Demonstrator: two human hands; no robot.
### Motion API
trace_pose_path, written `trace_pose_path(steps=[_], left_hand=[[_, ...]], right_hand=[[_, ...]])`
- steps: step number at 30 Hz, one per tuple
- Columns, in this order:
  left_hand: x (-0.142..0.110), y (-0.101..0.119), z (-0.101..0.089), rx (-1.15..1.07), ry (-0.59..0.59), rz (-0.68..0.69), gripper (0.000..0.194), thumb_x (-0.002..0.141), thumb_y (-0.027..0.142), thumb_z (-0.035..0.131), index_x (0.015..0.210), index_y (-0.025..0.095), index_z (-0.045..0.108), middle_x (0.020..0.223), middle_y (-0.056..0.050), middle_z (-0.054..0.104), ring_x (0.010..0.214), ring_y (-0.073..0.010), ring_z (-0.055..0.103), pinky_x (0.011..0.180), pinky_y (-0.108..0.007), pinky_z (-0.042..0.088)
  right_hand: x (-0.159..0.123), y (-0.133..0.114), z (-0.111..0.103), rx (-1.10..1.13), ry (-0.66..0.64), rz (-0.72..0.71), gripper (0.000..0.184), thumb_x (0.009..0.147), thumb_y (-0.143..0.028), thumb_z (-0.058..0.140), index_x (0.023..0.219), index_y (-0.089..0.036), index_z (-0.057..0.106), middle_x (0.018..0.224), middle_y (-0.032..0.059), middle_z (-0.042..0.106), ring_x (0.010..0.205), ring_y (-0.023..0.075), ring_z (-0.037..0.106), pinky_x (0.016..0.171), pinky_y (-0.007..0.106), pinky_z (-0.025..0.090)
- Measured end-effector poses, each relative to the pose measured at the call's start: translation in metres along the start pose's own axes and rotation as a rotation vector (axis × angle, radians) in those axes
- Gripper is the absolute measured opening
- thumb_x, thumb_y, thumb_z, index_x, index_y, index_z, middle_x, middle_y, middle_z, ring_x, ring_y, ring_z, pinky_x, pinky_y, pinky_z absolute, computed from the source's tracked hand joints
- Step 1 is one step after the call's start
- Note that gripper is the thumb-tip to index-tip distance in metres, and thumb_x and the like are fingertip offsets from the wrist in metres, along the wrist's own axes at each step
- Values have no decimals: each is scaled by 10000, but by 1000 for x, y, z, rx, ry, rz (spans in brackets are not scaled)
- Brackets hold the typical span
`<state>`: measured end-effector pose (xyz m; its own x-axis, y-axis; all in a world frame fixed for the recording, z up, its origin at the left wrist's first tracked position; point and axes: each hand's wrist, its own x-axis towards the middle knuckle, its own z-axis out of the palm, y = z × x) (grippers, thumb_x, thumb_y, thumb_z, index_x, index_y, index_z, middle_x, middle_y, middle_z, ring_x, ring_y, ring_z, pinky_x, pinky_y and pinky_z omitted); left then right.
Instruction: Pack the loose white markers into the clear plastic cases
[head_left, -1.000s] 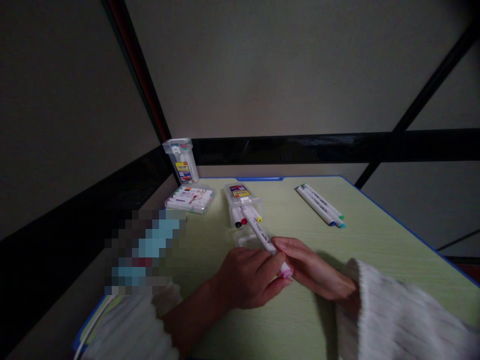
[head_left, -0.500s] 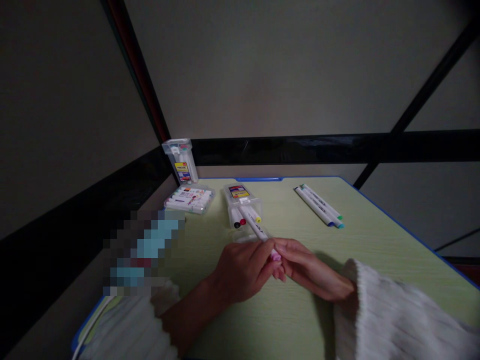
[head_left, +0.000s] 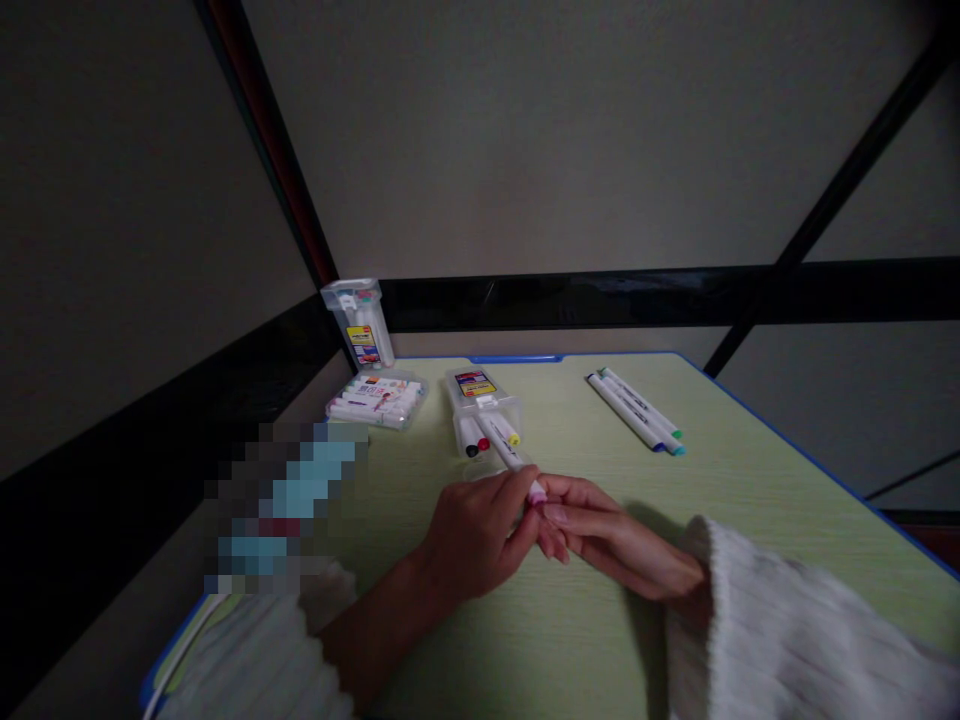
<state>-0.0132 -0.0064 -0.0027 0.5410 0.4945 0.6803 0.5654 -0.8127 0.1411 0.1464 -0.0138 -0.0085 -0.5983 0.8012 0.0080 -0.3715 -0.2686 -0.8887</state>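
Compared with the earlier frame, the pink-ended marker [head_left: 501, 442] sits farther from the person and deeper toward the clear box [head_left: 480, 385], and the left hand [head_left: 476, 540] is shifted forward together with it. This marker lies ahead of both hands, slightly to the left of the right hand [head_left: 615, 540]; its long axis runs from the pink near end, at the fingers, away and leftward to the mouth of the box, where its far end appears to be inside. The left hand pinches the near part of the barrel between thumb and forefinger, and it is the nearer one to the box. The right hand has its fingers close together, meeting the left fingertips beside the pink end; whether it also grips, I cannot tell. Around the marker, black, red and yellow ends show in the box mouth, and a clear lid [head_left: 480, 468] lies just before it. To the right, three markers [head_left: 634, 412] lie side by side on the desk [head_left: 750, 490]; to the left are a flat marker pack [head_left: 377, 400] and, behind it, an upright box [head_left: 366, 325]
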Motion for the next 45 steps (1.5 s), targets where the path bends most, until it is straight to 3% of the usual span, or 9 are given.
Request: trace_pose_path(steps=[17, 32, 37, 45], left_hand=[[1, -3, 3, 9, -77, -193, 254, 867, 187, 378, 1082, 118, 493, 907, -97, 648, 809, -188, 635, 718, -303, 529], [-1, -7, 5, 74, -28, -242, 224, 851, 160, 390, 1042, 127, 503, 808, -66, 665, 653, -167, 635, 578, -259, 503], [0, -5, 4, 79, -58, -297, 160, 856, 176, 390, 962, 146, 507, 707, -26, 643, 544, -132, 597, 509, -209, 450], [2, -5, 4, 117, -99, -321, 161, 851, 161, 392, 968, 149, 501, 695, -20, 633, 553, -144, 597, 499, -213, 436]], right_hand=[[0, 2, -4, 4, -34, 11, 322, 733, -231, 624, 1033, -143, 544, 610, -20, 597, 511, 73, 459, 502, 213, 304], [-1, 3, -4, 13, -37, 27, 401, 727, -233, 641, 1109, -168, 539, 622, -22, 603, 517, 77, 458, 523, 230, 300], [-1, 2, -4, -7, -41, 38, 431, 728, -254, 643, 1133, -167, 527, 619, -23, 596, 515, 81, 454, 519, 234, 300], [-1, 2, -4, -8, -36, 52, 472, 734, -240, 633, 1176, -159, 492, 628, -22, 596, 521, 77, 454, 524, 227, 304]])
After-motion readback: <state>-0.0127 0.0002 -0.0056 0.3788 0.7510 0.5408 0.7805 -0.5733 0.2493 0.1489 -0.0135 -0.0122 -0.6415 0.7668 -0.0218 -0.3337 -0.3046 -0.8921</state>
